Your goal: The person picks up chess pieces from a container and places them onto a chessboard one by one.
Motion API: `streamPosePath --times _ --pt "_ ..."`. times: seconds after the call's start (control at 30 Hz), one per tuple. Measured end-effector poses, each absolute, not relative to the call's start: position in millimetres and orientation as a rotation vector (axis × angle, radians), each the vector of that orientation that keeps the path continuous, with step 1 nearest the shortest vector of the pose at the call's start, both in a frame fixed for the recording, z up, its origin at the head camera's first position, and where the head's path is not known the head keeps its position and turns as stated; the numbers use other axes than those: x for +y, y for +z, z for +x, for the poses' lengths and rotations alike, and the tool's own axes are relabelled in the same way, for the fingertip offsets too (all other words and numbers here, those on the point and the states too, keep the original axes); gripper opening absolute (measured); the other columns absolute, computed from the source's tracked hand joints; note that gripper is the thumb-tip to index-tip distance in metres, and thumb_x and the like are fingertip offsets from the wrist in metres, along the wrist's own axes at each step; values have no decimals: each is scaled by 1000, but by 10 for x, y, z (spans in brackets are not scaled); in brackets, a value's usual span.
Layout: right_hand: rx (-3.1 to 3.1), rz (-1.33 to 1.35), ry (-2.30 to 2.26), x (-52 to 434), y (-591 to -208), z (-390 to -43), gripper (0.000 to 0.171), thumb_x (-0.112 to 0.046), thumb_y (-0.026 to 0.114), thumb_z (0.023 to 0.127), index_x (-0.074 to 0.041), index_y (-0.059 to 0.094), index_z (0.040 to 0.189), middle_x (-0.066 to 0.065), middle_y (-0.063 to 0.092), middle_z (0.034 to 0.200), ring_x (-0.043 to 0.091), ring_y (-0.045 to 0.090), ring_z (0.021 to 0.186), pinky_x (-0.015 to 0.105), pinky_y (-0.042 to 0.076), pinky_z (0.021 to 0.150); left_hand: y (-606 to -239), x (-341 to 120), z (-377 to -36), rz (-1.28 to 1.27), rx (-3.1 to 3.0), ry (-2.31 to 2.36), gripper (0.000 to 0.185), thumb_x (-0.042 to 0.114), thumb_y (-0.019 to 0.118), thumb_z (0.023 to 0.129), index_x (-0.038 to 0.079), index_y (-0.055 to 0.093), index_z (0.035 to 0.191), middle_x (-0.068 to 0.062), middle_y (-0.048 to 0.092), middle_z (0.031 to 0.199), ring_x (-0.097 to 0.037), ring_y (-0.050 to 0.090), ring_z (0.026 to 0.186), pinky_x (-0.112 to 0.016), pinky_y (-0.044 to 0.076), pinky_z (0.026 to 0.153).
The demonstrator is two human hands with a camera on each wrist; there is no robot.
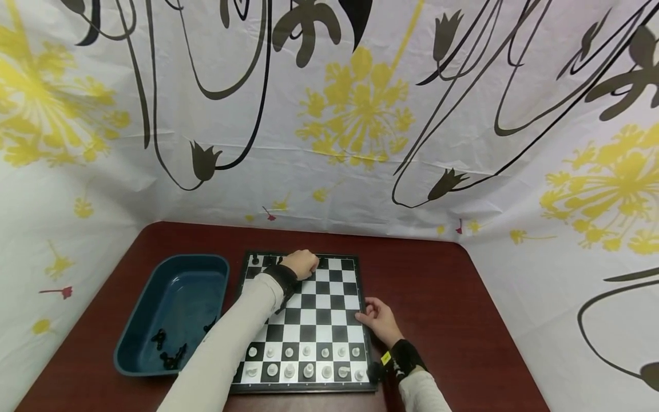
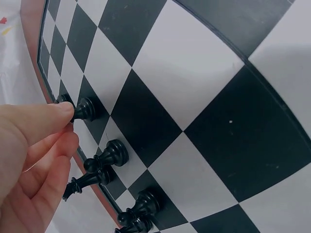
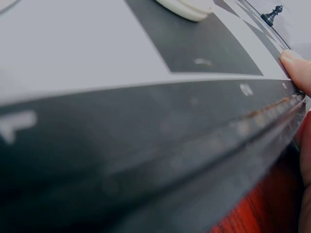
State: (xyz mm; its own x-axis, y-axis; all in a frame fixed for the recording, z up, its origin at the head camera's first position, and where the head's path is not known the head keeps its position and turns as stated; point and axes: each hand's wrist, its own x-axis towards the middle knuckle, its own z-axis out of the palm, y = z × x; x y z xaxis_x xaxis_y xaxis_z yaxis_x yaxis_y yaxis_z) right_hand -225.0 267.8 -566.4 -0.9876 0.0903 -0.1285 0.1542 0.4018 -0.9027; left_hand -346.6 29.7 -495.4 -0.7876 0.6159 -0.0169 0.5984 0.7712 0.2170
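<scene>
Head view: a chessboard (image 1: pixel 329 297) lies in the middle of a dark red bench (image 1: pixel 443 286), with a blue tray (image 1: pixel 177 286) just beside it at 9 o'clock. The left hand (image 1: pixel 301 264) reaches to the board's far row at 12 o'clock, its grip curled over the black pieces there. The right hand (image 1: pixel 378 320) rests at the board's edge at 3 o'clock, fingers touching the rim. White pieces (image 1: pixel 307 361) stand in the two near rows at 6 o'clock; a few black pieces (image 1: pixel 170 352) lie in the tray.

Left wrist view: thumb and fingertips (image 2: pixel 60 114) pinch the head of a black pawn (image 2: pixel 85 109) standing on the edge row. More black chessmen (image 2: pixel 104 158) stand beside it along that row, toward 6 o'clock.

Right wrist view: a fingertip (image 3: pixel 296 68) presses on the board's rim at 3 o'clock; the grip clasps nothing. A white piece's base (image 3: pixel 187 7) shows at 12 o'clock.
</scene>
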Motion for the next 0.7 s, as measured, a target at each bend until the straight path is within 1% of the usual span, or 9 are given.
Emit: streamPosePath --times 0.13,0.27,0.4,0.57,0.7 --pt "2564 213 -1677 2621 -5635 -2245 45 -7 74 72 4 56 111 6 50 77 12 44 64 20 38 55 -4955 228 -3449 963 2871 309 18 1 67 74 15 58 65 5 56 66 -10 49 60 -26 44 57" --pt "2572 201 -1667 2590 -5643 -2262 44 -8 74 72 4 56 111 6 50 77 12 45 64 20 38 55 -4882 156 -3436 957 2882 280 9 8 67 76 15 62 71 6 57 70 -9 49 62 -26 43 56" --pt "2594 201 -1659 2592 -5680 -2276 44 -8 75 71 3 57 110 5 50 76 12 45 63 20 38 55 -4668 86 -3401 975 2911 288 3 15 67 78 14 64 77 6 58 74 -9 51 66 -27 44 60" --pt "2588 210 -1662 2634 -5690 -2270 44 -8 74 72 3 56 111 5 49 77 11 45 64 20 38 56 -4422 -91 -3403 1043 2935 301 3 15 64 81 15 62 79 5 55 74 -10 47 65 -27 41 60" --pt "2593 227 -1645 2666 -5677 -2243 45 -9 74 72 3 55 112 6 50 78 11 45 65 20 38 57 -4250 -315 -3403 1003 2940 273 2 16 62 82 14 62 81 3 57 76 -11 48 66 -28 42 60"
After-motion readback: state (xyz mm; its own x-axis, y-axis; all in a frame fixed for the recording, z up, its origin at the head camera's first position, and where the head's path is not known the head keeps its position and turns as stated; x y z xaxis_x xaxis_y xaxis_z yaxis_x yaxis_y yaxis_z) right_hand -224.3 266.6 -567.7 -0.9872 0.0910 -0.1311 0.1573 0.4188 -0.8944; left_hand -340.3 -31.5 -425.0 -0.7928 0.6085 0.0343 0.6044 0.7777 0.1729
